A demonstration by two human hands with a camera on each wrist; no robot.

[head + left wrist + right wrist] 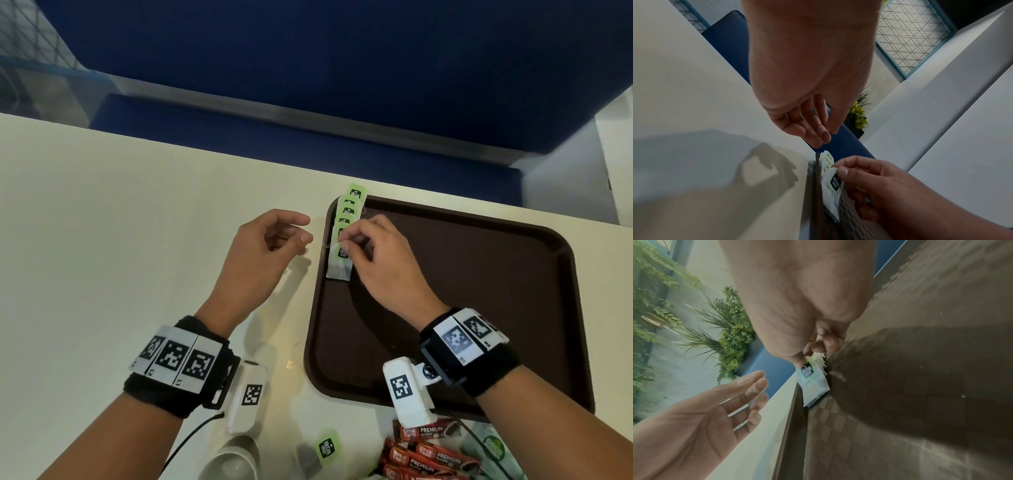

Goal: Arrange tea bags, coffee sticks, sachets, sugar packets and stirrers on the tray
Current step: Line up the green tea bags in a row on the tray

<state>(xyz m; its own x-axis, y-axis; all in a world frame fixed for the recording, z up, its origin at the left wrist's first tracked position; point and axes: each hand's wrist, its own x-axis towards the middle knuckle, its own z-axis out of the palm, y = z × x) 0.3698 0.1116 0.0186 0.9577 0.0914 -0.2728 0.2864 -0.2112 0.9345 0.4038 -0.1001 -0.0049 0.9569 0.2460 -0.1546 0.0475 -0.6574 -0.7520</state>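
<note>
A row of overlapping tea bags with green tags [348,212] runs along the left rim of the dark brown tray [479,274]. My right hand [352,240] pinches the green tag of the nearest tea bag [339,267] [831,193] [813,386], which lies against the tray's left rim. My left hand [301,233] [748,399] hovers just left of the tray above the table, fingers relaxed, holding nothing. One more green-tagged tea bag [318,452] lies on the table near the front edge.
Red coffee sticks [428,452] are piled at the front right beside green-printed packets [489,448]. A white cup [229,459] stands at the front. Most of the tray's floor is bare. A blue bench runs behind the cream table [102,222].
</note>
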